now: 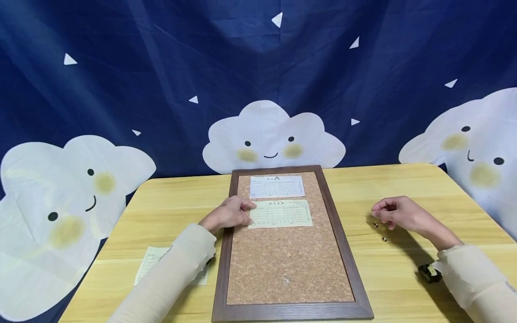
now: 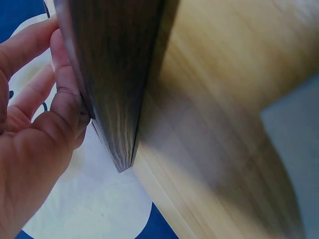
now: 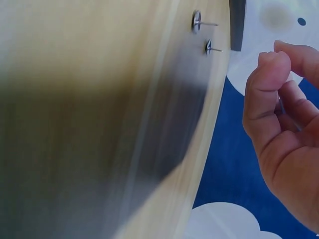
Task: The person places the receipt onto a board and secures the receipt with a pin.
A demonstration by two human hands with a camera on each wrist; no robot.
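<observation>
My left hand [image 1: 234, 211] reaches over the left side of a brown-framed cork board [image 1: 288, 264]. Its thumb and index fingertip rest apart at the left edge of a pale green printed slip [image 1: 280, 214], which lies flat on the cork. Just above that is a white printed slip [image 1: 277, 187]. My right hand [image 1: 400, 214] hovers over the table to the right of the board, thumb and index tips close together; I cannot tell whether anything is between them. Beneath it are two thumbtacks, one thumbtack [image 3: 197, 22] and a second thumbtack [image 3: 209, 48], points up.
On the wooden table [image 1: 181, 197], left of the board, another pale printed sheet [image 1: 147, 262] lies partly under my left forearm. A blue cloth [image 1: 258, 54] with smiling clouds hangs behind the table's far edge. A small whitish mark [image 1: 286, 281] shows low on the cork.
</observation>
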